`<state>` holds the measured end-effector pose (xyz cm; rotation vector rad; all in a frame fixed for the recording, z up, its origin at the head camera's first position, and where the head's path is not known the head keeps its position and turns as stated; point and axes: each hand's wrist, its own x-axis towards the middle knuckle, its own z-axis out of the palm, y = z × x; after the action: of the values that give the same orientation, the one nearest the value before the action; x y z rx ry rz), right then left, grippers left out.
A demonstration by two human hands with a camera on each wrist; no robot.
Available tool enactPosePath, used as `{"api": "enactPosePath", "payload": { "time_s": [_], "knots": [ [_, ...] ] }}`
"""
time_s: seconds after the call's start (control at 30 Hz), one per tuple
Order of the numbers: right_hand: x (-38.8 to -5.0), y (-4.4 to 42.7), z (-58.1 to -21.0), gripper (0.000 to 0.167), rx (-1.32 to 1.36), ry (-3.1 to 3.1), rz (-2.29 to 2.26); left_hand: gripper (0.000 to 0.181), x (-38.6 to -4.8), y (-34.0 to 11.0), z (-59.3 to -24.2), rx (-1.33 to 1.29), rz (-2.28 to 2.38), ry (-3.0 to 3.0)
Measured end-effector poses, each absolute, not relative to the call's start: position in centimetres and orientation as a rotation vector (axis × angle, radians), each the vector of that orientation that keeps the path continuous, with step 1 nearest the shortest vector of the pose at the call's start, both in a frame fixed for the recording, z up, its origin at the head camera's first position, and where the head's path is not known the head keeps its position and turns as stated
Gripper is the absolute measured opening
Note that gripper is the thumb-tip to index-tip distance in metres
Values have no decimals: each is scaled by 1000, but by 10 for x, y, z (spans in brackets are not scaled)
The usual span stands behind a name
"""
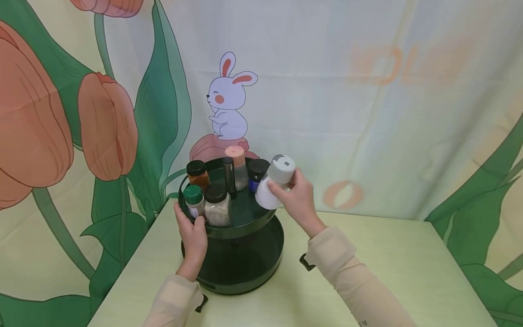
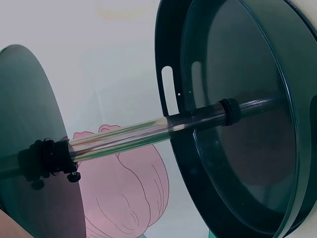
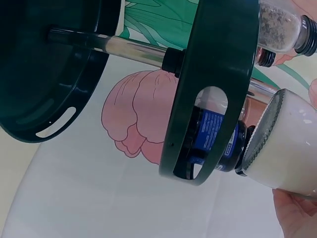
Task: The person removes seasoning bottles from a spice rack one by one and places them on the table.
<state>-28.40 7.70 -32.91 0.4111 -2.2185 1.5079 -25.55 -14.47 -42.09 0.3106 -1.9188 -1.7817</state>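
Note:
My right hand grips a white seasoning bottle with a light grey cap, tilted over the right side of a dark green two-tier turntable's upper tray. In the right wrist view the bottle's ridged base faces that tray, close to a blue-labelled jar. My left hand holds the upper tray's left rim, its thumb near a green-capped jar. Beside that jar stands a black-capped jar of pale grains. The left wrist view shows almost none of the left hand.
An orange-brown spice jar, a slim black container and a pink-capped bottle stand towards the tray's back. Below is the lower tray, joined by a metal post, on a pale green table. A printed curtain hangs behind.

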Motion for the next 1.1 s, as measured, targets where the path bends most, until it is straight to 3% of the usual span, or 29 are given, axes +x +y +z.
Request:
{"api": "enactPosePath", "payload": {
  "time_s": [1.1],
  "knots": [
    [-294, 122, -356, 49, 235, -2223, 1524, 69, -253, -144, -418, 304, -1780, -1914]
  ]
}}
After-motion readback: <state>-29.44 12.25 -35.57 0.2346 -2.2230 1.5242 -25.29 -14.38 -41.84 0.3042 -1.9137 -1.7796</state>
